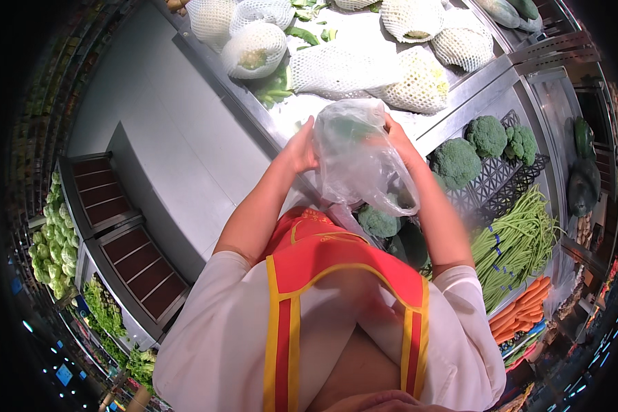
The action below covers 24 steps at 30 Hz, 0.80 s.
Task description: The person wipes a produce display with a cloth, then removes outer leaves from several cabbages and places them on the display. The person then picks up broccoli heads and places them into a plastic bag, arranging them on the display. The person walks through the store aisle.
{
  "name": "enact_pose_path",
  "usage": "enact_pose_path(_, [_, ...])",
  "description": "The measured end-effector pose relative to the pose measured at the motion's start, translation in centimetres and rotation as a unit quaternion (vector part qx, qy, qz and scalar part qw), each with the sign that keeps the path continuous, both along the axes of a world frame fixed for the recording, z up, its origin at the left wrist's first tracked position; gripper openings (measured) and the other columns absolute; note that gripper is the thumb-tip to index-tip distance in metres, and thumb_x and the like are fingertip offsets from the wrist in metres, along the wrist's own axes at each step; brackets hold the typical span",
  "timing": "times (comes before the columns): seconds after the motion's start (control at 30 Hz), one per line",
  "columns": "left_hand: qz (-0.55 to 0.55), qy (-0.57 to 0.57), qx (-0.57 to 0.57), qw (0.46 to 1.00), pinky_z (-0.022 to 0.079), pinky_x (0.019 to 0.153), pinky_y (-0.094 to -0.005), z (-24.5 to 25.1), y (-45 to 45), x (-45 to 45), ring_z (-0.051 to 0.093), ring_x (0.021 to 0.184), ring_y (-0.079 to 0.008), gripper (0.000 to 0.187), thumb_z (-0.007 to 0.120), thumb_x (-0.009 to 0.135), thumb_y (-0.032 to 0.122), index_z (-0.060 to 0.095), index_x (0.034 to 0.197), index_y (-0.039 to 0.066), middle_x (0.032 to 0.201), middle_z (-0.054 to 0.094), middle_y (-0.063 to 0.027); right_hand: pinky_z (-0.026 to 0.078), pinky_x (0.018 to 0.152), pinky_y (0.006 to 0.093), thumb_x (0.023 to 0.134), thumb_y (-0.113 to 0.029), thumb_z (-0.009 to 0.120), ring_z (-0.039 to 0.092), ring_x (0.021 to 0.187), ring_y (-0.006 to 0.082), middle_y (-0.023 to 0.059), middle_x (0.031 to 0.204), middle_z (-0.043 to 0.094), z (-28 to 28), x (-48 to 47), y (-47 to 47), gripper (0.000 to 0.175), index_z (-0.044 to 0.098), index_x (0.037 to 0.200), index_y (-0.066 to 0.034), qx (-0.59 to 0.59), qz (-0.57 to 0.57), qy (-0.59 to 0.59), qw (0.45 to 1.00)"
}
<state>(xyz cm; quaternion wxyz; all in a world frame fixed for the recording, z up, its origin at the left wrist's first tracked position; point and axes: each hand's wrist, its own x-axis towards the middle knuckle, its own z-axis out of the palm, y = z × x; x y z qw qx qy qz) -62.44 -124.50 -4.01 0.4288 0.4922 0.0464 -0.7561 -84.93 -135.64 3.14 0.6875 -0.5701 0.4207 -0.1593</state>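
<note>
A clear plastic bag [358, 159] with loop handles hangs between my two hands, over the near edge of the produce counter. Something green shows through its upper part; what it is cannot be made out. My left hand [304, 147] is at the bag's left side, fingers pointing up and partly hidden behind the film. My right hand [399, 136] grips the upper right of the bag, its fingertips mostly behind it. Just beyond the bag lie vegetables in white foam net sleeves [340, 67], with loose green leaves [275, 90] beside them.
To the right are broccoli heads [457, 162] on black plastic grating [499, 190], bundled long green beans [517, 242] and carrots [520, 311]. A metal divider [468, 103] separates the counter sections. Across the grey floor [185, 129] at left stands another produce display [118, 226].
</note>
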Motion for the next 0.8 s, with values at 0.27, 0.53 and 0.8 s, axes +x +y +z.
enact_pose_path(0.27, [0.011,-0.199,-0.045,0.979,0.059,0.070,-0.0374,-5.1,-2.0,2.4,0.070,0.079,-0.0214,0.017,0.059,0.091,0.009,0.066,0.105,0.002,0.096,0.070,-0.0115,0.027,0.113,0.0330,0.056,-0.017,0.079,0.041,0.133,0.0219,0.0058,0.136,0.049,3.1,-3.7,1.4,0.082,0.054,0.135,-0.0081,-0.101,-0.055,-0.091,0.989])
enact_pose_path(0.53, [0.082,-0.581,0.036,0.809,0.047,0.069,-0.0379,-5.8,-1.4,6.3,0.057,0.084,-0.0253,0.031,0.064,0.087,0.015,0.059,0.114,0.001,0.104,0.059,-0.0172,0.045,0.099,0.0315,0.067,-0.006,0.071,0.055,0.117,0.0221,0.0110,0.129,0.056,9.0,-15.9,3.7,0.075,0.048,0.138,-0.0022,-0.096,-0.374,-0.176,0.906])
enact_pose_path(0.8, [-0.473,-0.724,-0.242,0.440,0.013,0.113,-0.0648,-0.6,0.9,-3.5,0.008,0.150,-0.0349,0.077,0.069,0.078,0.018,0.037,0.149,0.026,0.162,0.010,-0.0100,0.047,0.093,0.0329,0.072,-0.014,0.079,0.060,0.109,0.0248,0.0133,0.123,0.057,8.2,-29.4,3.1,0.073,0.049,0.138,-0.0050,-0.205,-0.523,0.043,0.826])
